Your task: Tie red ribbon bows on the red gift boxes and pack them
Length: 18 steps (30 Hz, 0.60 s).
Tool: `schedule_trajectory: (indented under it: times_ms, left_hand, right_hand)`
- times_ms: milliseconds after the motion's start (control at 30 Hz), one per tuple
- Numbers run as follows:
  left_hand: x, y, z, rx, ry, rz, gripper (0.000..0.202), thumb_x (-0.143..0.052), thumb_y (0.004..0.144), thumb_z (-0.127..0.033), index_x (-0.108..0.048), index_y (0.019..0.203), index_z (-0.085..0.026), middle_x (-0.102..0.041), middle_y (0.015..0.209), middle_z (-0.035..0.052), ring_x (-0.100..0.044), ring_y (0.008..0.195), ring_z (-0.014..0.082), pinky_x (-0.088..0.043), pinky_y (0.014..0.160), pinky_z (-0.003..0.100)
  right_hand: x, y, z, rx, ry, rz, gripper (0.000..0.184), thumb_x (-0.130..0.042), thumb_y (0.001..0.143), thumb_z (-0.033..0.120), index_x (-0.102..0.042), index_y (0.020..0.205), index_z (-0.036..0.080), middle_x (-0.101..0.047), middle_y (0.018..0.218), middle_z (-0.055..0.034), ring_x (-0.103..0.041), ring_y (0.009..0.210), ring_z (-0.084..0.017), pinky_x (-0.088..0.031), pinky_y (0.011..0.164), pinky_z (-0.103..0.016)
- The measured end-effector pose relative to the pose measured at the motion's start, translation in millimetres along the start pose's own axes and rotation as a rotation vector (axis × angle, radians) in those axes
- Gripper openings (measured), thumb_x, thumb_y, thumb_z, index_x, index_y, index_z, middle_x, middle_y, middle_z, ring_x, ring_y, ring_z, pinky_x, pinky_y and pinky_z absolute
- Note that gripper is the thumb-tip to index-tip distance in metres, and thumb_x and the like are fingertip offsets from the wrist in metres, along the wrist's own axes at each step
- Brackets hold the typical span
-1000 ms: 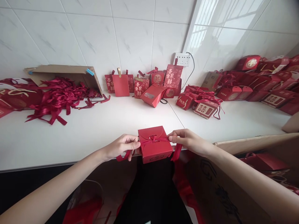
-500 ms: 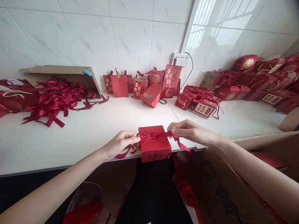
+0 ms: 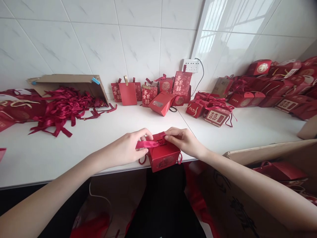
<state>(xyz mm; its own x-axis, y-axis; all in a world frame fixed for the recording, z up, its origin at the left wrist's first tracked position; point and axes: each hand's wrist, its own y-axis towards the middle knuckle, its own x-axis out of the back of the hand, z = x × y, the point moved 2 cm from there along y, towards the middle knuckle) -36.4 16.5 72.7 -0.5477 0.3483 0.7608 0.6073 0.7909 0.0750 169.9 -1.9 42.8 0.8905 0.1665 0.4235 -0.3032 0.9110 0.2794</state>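
Covering red box (image 3: 168, 152) corners, left fingers (image 3: 143, 132) and right fingers (image 3: 172, 140) pinch ribbon (image 3: 149, 144); print (image 3: 165, 162) faces the near tabletop (image 3: 99, 132) edge, long axis unclear.

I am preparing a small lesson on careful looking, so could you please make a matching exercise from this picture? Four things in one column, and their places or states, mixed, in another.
Things:
1. Wall socket strip
2. Loose ribbon pile
3. Left hand
4. Red box by the right hand

Places or states:
A. With a ribbon between thumb and fingers
B. At the front edge of the white counter
C. On the white tiles
D. At the opening of a cardboard carton

Pairs: 1-C, 2-D, 3-A, 4-B.
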Motion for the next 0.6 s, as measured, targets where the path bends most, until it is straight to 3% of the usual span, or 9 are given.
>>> schedule_trajectory:
  times_ms: [100, 167, 300, 433, 533, 600]
  left_hand:
    - [4.3, 1.5, -4.0, -0.146, 0.111, -0.023, 0.013, -0.058, 0.075, -0.014, -0.064, 0.076, -0.025, -0.065, 0.08, -0.0005, -0.059, 0.067, 0.0168, -0.04, 0.058, 0.022]
    - [5.7, 5.1, -6.0, -0.19, 0.14, -0.037, 0.013, -0.058, 0.076, -0.014, -0.065, 0.074, -0.025, -0.063, 0.08, 0.0001, -0.058, 0.065, 0.0167, -0.04, 0.057, 0.023]
    - [7.3, 13.3, -14.1, -0.219, 0.162, -0.044, 0.011, -0.059, 0.08, -0.027, -0.069, 0.078, -0.024, -0.06, 0.091, 0.0011, -0.057, 0.062, 0.0144, -0.041, 0.061, 0.025]
    - [7.9, 18.3, -26.7, -0.215, 0.229, 0.045, 0.021, -0.048, 0.087, -0.029, -0.068, 0.085, -0.023, -0.06, 0.097, 0.0006, -0.059, 0.073, 0.0143, -0.042, 0.07, 0.025]
    - [8.1, 21.2, -33.2, -0.247, 0.299, 0.069, 0.022, -0.045, 0.088, -0.027, -0.067, 0.089, -0.022, -0.063, 0.091, -0.0005, -0.059, 0.077, 0.0144, -0.042, 0.071, 0.025]
    - [8.3, 23.6, -34.4, -0.257, 0.312, 0.049, 0.018, -0.048, 0.087, -0.027, -0.065, 0.092, -0.022, -0.065, 0.089, -0.0016, -0.059, 0.078, 0.0143, -0.042, 0.069, 0.024]
  right_hand:
    - [-0.3, 0.4, -0.8, 0.054, -0.074, 0.004, 0.024, -0.046, 0.087, 0.024, -0.07, 0.091, 0.02, -0.062, 0.089, -0.0049, -0.059, 0.08, -0.016, -0.046, 0.078, -0.031]
    - [-0.5, 1.4, -0.4, 0.078, -0.1, 0.003, 0.026, -0.044, 0.087, 0.021, -0.069, 0.095, 0.019, -0.062, 0.091, -0.0056, -0.06, 0.083, -0.017, -0.046, 0.079, -0.031]
    - [-3.1, 4.7, 1.6, 0.065, -0.106, 0.006, 0.023, -0.045, 0.086, 0.019, -0.068, 0.09, 0.019, -0.064, 0.093, -0.0053, -0.06, 0.085, -0.016, -0.046, 0.08, -0.03]
    - [-8.5, 5.8, 0.7, -0.041, 0.019, -0.015, 0.007, -0.055, 0.081, 0.019, -0.06, 0.086, 0.019, -0.068, 0.082, -0.0012, -0.062, 0.076, -0.014, -0.048, 0.073, -0.029]
    - [-10.6, 5.9, -0.8, -0.09, 0.114, -0.07, 0.024, -0.061, 0.076, 0.017, -0.051, 0.097, 0.021, -0.069, 0.074, 0.0028, -0.064, 0.071, -0.014, -0.048, 0.07, -0.028]
    - [-10.8, 6.6, -0.6, -0.105, 0.1, -0.079, 0.023, -0.06, 0.076, 0.015, -0.054, 0.096, 0.021, -0.07, 0.075, 0.0025, -0.064, 0.071, -0.013, -0.048, 0.072, -0.028]
